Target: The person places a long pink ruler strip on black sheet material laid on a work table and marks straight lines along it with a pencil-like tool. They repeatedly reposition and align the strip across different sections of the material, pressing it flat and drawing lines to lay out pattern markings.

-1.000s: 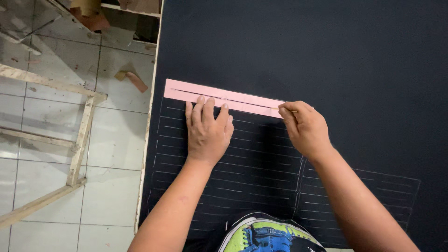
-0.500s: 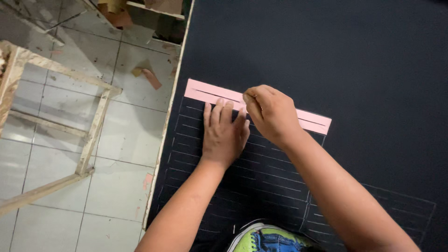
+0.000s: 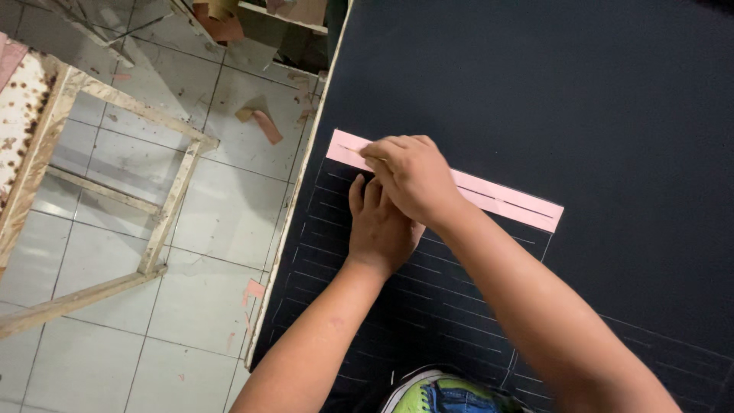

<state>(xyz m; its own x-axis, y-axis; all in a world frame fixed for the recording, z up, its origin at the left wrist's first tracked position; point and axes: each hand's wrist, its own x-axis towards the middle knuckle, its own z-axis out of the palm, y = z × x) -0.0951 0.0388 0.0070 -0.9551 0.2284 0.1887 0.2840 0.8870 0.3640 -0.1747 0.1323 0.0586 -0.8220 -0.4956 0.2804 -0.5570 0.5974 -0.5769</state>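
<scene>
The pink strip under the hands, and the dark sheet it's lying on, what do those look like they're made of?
The pink strip looks like thin card or paper: matte, flat, clean straight edges, with a fine line along its length. The dark sheet seems to be a matte black board or stiff fabric, hard to tell which; it shows no shine and carries pale ruled lines. The right hand and left hand press there.

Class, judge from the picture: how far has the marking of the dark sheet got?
Done: rows of pale lines cover the dark sheet below the pink strip. In hand: the left hand lies flat just below the strip, the right hand crosses over it at the strip's left part; any tool is hidden. Left: the sheet above the strip shows no lines.
</scene>
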